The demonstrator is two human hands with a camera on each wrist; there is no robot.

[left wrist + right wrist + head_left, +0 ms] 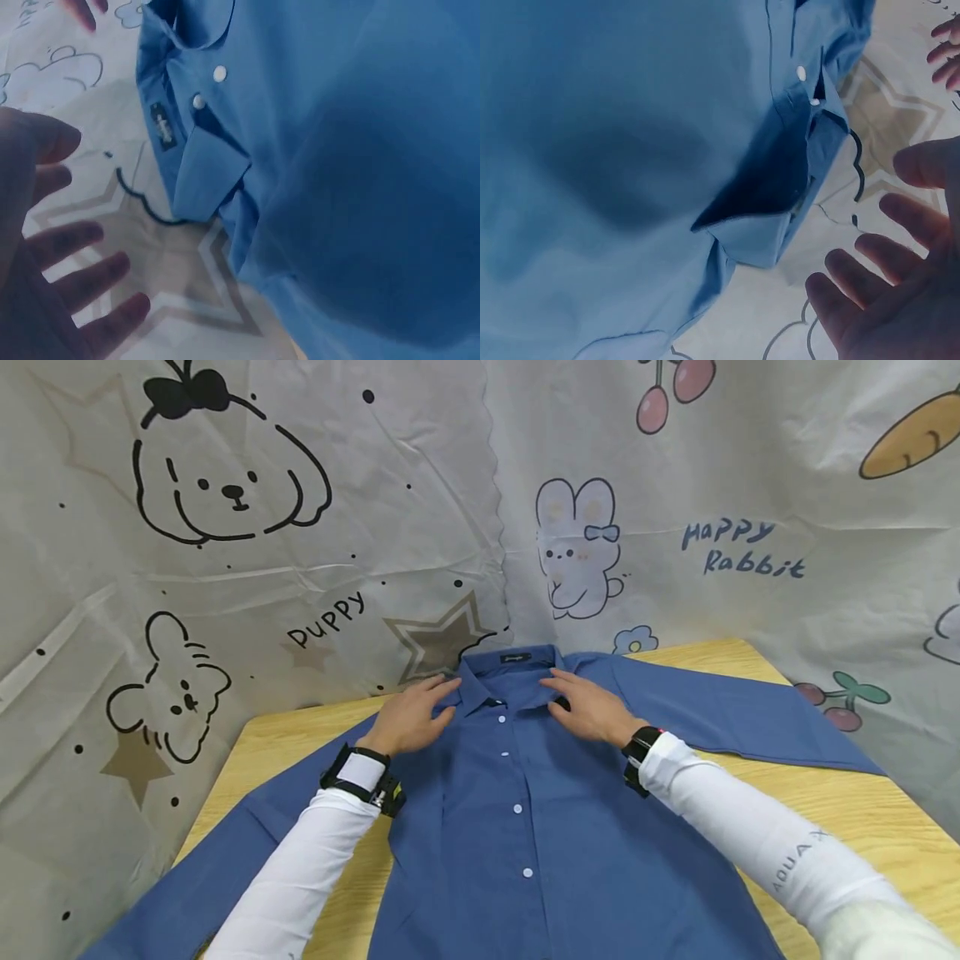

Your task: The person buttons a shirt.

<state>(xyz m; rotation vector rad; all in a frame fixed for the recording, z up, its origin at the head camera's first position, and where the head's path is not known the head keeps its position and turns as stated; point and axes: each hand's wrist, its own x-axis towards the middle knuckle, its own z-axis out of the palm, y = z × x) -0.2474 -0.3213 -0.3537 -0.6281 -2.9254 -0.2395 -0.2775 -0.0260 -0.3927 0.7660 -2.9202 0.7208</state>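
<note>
A blue button-up shirt (472,843) lies spread front side up on the table, its collar (474,692) at the far end and its sleeves out to both sides. White buttons run down the front. My left hand (412,718) hovers by the left side of the collar, fingers extended and holding nothing. On the other side my right hand (588,706) is held over the right collar point with loose, spread fingers. Both wrist views show a gap between each hand and the cloth. A dark label (162,126) sits inside the collar.
The shirt rests on a light wood table (720,653). Behind it hangs a pale cloth (420,460) printed with cartoon animals, stars and lettering, close to the table's far edge. The right sleeve (720,710) reaches the table's right edge; the left sleeve (217,843) runs toward the near left.
</note>
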